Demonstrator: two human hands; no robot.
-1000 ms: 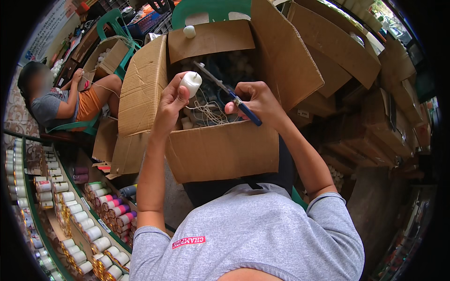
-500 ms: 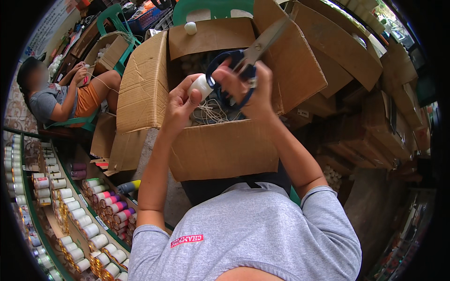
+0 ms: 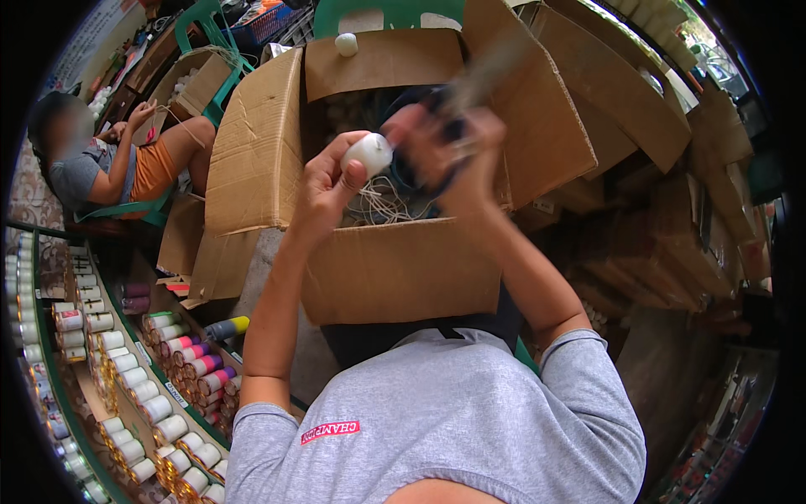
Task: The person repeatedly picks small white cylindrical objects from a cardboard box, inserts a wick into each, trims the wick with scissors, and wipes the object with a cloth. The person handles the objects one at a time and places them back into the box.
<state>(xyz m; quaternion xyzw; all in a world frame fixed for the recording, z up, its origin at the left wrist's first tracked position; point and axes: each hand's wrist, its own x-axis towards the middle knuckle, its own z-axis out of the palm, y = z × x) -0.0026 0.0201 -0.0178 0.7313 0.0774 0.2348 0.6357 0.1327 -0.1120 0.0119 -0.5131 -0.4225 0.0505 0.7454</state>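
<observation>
My left hand [image 3: 329,183] is closed around a short white candle [image 3: 369,154], its flat end turned toward my right hand. Large scissors [image 3: 452,113] with dark blue handles are held in my right hand [image 3: 457,155], close beside the candle. Motion smears both the right hand and the blades, which point up and away to the right. Under my hands stands an open cardboard box [image 3: 403,273] with a tangle of white string [image 3: 388,202] inside. The rest of its contents lie in shadow. Another white candle [image 3: 346,44] rests by the box's far flap.
At the left a person [image 3: 101,164] sits on a green chair, handling string. Racks of white and coloured candles [image 3: 155,409] fill the lower left. Cardboard boxes [image 3: 663,239] are stacked at the right. A green chair [image 3: 382,15] stands behind the open box.
The scissors and right hand have shifted slightly right, off the candle's end, and are more blurred. The candle has turned a little in my left hand. The seated person's hands have moved apart.
</observation>
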